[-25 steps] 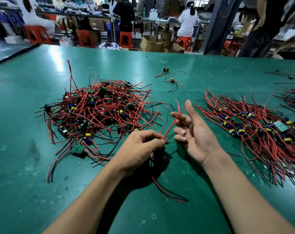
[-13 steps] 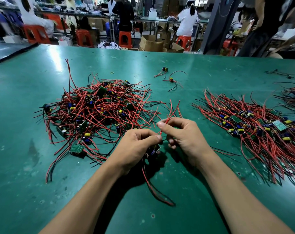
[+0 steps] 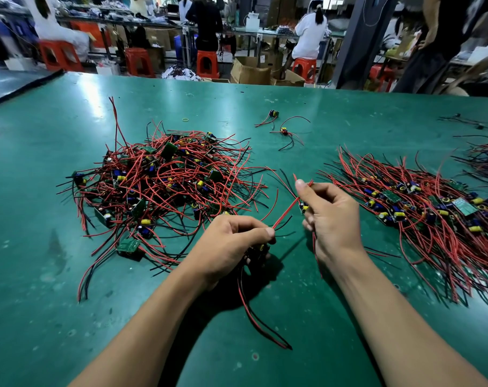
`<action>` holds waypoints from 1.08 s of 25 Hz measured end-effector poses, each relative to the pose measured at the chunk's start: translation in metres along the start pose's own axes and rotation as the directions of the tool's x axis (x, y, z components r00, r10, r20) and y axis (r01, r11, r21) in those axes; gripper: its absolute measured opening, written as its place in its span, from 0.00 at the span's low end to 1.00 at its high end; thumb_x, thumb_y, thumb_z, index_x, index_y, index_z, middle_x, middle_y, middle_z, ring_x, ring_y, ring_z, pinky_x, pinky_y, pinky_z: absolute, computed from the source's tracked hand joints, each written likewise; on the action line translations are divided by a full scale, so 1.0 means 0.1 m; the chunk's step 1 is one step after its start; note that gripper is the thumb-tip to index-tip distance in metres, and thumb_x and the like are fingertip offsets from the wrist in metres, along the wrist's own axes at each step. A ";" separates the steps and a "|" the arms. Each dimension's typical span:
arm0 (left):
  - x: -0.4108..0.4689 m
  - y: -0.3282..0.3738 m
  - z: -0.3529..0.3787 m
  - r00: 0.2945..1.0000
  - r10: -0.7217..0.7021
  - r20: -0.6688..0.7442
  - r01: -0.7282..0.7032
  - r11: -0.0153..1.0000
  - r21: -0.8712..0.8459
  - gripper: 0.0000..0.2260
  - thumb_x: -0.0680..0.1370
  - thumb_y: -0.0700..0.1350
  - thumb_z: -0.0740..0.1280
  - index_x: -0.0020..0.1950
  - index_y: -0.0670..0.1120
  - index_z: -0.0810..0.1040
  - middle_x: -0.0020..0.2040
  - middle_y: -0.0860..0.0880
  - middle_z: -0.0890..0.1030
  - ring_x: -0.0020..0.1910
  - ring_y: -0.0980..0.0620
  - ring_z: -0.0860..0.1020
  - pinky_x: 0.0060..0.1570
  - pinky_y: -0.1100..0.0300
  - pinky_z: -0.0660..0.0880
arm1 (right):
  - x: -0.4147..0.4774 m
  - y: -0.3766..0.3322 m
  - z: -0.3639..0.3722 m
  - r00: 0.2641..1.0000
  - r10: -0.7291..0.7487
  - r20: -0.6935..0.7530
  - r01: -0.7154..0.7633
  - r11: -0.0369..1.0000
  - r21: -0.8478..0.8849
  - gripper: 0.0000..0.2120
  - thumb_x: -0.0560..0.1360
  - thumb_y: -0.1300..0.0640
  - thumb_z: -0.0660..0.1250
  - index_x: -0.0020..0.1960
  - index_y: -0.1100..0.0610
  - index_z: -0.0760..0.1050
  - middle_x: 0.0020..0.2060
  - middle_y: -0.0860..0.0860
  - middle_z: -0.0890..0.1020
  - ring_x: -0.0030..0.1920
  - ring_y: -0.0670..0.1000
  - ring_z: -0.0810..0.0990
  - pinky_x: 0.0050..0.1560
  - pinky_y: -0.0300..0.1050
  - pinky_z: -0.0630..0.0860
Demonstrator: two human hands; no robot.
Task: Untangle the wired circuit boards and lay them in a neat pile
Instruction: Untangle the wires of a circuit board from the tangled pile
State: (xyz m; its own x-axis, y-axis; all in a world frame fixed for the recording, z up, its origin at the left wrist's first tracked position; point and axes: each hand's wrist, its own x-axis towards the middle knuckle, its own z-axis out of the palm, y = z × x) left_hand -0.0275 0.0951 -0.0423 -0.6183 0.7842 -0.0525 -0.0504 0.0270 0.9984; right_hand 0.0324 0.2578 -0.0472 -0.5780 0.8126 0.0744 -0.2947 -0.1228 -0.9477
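Worktop green, bare between forearms and along far edge. Tangled heap left, combed pile right, two stray boards beyond. Hands apart in gap between: left hand gripping one board, leads trailing toward near edge; right hand pinching second board and red lead. Board print too small to read.

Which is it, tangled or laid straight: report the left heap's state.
Tangled: in the left heap the wires loop and cross every way, and its boards sit tilted at odd angles.
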 end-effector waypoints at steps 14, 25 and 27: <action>-0.01 -0.01 -0.05 1.000 -0.025 -0.006 0.024 0.993 -0.119 0.05 0.75 0.38 0.71 0.40 0.38 0.83 0.33 0.44 0.79 0.31 0.48 0.78 0.33 0.59 0.76 | -0.01 -0.26 -0.01 0.862 0.364 0.352 -0.498 0.739 0.454 0.09 0.71 0.54 0.69 0.35 0.58 0.75 0.28 0.46 0.69 0.18 0.42 0.61 0.18 0.32 0.56; 0.00 0.00 -0.03 0.999 -0.040 -0.008 0.039 0.987 -0.158 0.04 0.74 0.38 0.71 0.40 0.39 0.83 0.32 0.46 0.79 0.30 0.50 0.79 0.31 0.60 0.76 | 0.00 -0.24 0.02 0.869 0.368 0.331 -0.495 0.660 0.566 0.13 0.72 0.52 0.67 0.31 0.58 0.76 0.24 0.46 0.65 0.16 0.42 0.61 0.17 0.32 0.57; 0.00 0.01 -0.03 0.998 -0.055 -0.014 0.051 0.980 -0.191 0.06 0.74 0.38 0.71 0.38 0.41 0.83 0.33 0.45 0.79 0.30 0.50 0.79 0.30 0.60 0.76 | 0.00 -0.27 -0.01 0.820 0.385 0.423 -0.572 0.579 0.581 0.15 0.73 0.53 0.66 0.30 0.58 0.75 0.25 0.46 0.65 0.15 0.43 0.61 0.16 0.33 0.57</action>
State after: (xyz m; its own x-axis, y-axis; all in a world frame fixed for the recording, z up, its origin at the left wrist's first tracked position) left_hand -0.0301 0.0935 -0.0419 -0.6258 0.7726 -0.1071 -0.2307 -0.0521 0.9716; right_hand 0.0415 0.2617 -0.0220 -0.9095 0.3781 -0.1726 -0.2825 -0.8669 -0.4106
